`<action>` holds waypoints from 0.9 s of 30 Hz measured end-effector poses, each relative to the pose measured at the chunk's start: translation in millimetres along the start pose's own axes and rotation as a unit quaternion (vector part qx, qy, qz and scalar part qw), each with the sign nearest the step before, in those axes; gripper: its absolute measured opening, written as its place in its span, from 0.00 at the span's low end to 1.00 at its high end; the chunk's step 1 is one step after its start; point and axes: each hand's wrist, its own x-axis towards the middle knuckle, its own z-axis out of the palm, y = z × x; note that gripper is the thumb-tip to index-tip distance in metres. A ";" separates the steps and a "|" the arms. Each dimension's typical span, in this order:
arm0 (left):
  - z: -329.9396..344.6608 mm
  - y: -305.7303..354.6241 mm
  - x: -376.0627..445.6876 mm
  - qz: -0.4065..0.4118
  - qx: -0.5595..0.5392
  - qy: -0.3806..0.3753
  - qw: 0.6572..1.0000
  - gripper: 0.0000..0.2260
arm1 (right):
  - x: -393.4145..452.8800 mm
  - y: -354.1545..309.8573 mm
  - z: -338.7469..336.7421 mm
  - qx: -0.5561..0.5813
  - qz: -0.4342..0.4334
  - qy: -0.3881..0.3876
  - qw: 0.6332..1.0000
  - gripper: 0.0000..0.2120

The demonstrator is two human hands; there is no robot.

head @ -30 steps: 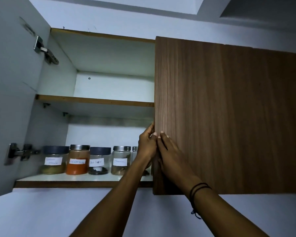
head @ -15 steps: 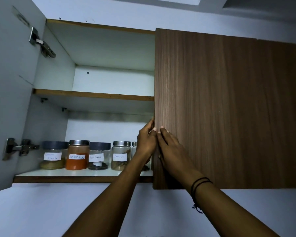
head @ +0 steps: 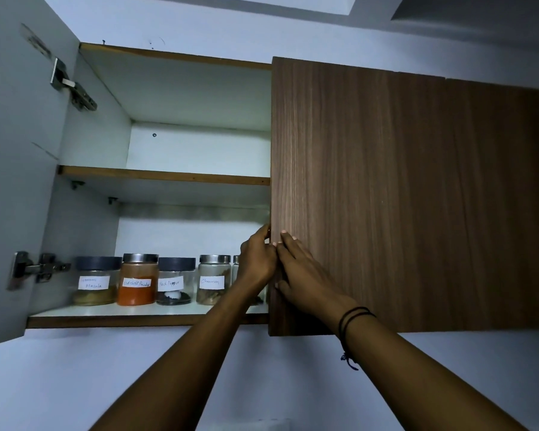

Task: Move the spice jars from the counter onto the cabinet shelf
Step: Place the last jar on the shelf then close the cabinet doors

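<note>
On the bottom shelf (head: pixel 143 312) — four labelled jars (head: pixel 136 279), a fifth half-hidden.

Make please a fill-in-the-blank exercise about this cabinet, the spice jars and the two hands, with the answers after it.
1. The spice jars stand on the ____ shelf of the cabinet.
2. The jar with the orange-red powder is ____ from the left.
3. The cinnamon jar has a ____ lid.
4. Both the left hand and the right hand touch the edge of the ____ door.

Answers: bottom; second; silver; wooden
</note>
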 end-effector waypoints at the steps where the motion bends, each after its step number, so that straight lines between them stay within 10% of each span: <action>1: -0.3 0.1 -1.9 0.008 0.012 -0.004 1.000 0.18 | -1.4 -0.8 -2.3 0.005 0.003 -0.009 1.000 0.35; 16: -151.4 24.9 -31.5 0.090 0.233 0.098 0.963 0.22 | 29.7 -136.9 -35.7 0.092 -0.150 0.080 0.981 0.36; 27: -351.7 77.4 -98.0 0.091 0.502 0.205 0.835 0.21 | 47.8 -320.8 -52.9 0.237 -0.317 0.152 0.905 0.34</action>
